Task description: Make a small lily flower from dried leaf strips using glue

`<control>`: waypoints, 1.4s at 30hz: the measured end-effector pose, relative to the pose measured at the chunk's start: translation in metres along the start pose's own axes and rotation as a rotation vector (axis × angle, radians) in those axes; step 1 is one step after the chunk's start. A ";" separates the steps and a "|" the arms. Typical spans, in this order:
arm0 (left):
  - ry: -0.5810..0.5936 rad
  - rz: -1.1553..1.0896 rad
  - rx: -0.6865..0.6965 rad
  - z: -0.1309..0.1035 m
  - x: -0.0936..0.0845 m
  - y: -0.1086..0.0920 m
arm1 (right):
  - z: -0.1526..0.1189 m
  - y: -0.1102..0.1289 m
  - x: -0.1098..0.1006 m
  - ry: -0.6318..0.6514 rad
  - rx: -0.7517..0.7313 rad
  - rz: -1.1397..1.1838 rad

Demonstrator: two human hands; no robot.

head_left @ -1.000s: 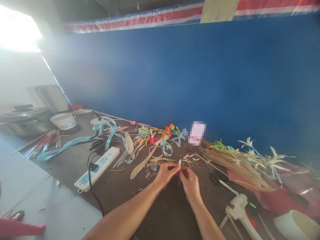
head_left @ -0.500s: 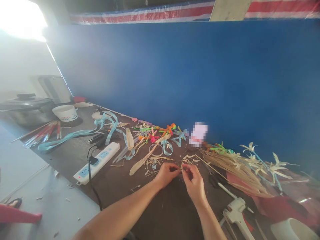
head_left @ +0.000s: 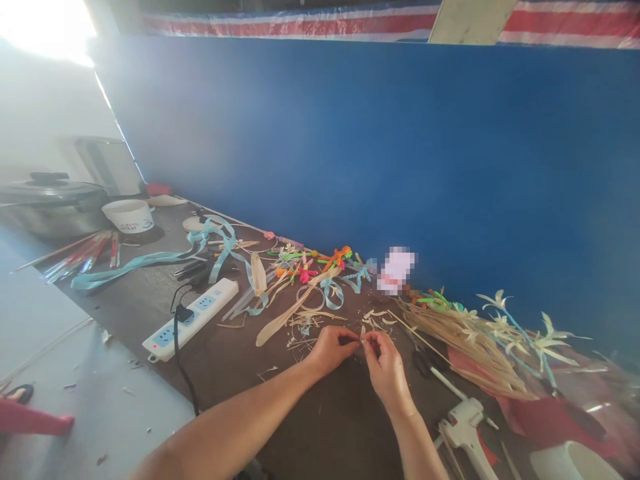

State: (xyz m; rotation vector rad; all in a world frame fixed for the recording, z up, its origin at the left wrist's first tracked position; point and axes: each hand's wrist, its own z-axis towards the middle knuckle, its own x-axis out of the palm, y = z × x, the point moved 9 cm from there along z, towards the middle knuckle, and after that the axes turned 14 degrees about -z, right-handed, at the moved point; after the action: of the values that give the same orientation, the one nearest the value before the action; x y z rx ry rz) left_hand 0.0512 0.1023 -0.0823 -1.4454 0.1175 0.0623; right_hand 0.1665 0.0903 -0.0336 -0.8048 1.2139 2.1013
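Observation:
My left hand (head_left: pixel 334 349) and my right hand (head_left: pixel 384 360) meet over the dark table, fingertips pinched together around a small pale piece of dried leaf (head_left: pixel 363 331). Its tip sticks up between the fingers; the rest is hidden. Just beyond the hands lie pale leaf scraps (head_left: pixel 377 320) and thin trimmings (head_left: pixel 303 327). A long dried leaf strip (head_left: pixel 280 323) is left of them. To the right are a bundle of dried strips (head_left: pixel 465 340) and dark-handled scissors (head_left: pixel 423 363).
A white power strip (head_left: pixel 193 320) with a black cable is at left, near light blue ribbon (head_left: pixel 135 267). At right are a glue gun (head_left: pixel 465 427), pale flowers (head_left: pixel 547 340) and a white cup (head_left: pixel 570 463). A blue panel (head_left: pixel 350 147) stands behind the table (head_left: pixel 340 427).
The camera view has shifted slightly. Both hands remain together, and the small pale piece now shows more upright between the fingertips.

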 end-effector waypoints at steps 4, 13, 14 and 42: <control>0.014 0.082 0.051 -0.003 0.001 -0.007 | -0.001 0.000 0.002 0.030 -0.036 -0.097; 0.021 0.099 0.106 -0.005 0.002 -0.014 | -0.002 0.003 -0.001 0.015 -0.026 -0.101; 0.017 0.087 0.092 -0.005 0.002 -0.012 | -0.002 0.002 -0.001 0.009 -0.012 -0.075; -0.011 0.067 0.080 -0.005 0.000 -0.010 | -0.003 -0.008 0.001 0.012 0.072 0.048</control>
State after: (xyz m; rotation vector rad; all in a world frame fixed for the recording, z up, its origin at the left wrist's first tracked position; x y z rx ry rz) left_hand 0.0523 0.0965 -0.0730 -1.3610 0.1576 0.1190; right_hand 0.1721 0.0916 -0.0396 -0.7638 1.3199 2.0805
